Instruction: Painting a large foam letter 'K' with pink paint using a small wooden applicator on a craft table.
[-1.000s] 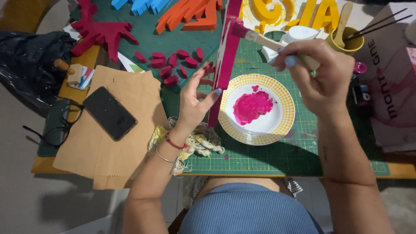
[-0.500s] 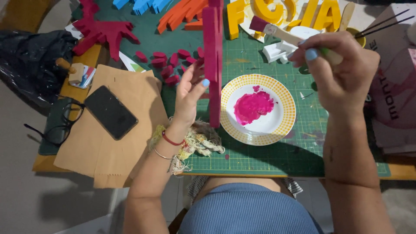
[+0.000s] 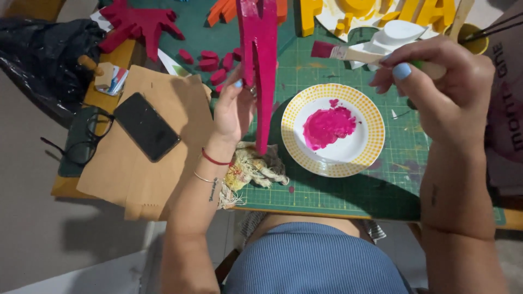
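A black phone (image 3: 146, 126) on brown cardboard (image 3: 136, 163). Glasses (image 3: 81, 144) beside it. Small red pieces (image 3: 210, 60) near a red, maybe hand-shaped, cutout (image 3: 136, 24). Big yellow letters (image 3: 381, 11) farther back.

A long, flat foam cutout painted magenta-pink (image 3: 260, 65) is standing nearly upright above the green mat, its narrow lower end pointing down beside the plate. A flat wooden-handled paintbrush with pink-stained bristles (image 3: 348, 53) is lying almost level in the air, bristles pointing left toward the cutout, not touching it.
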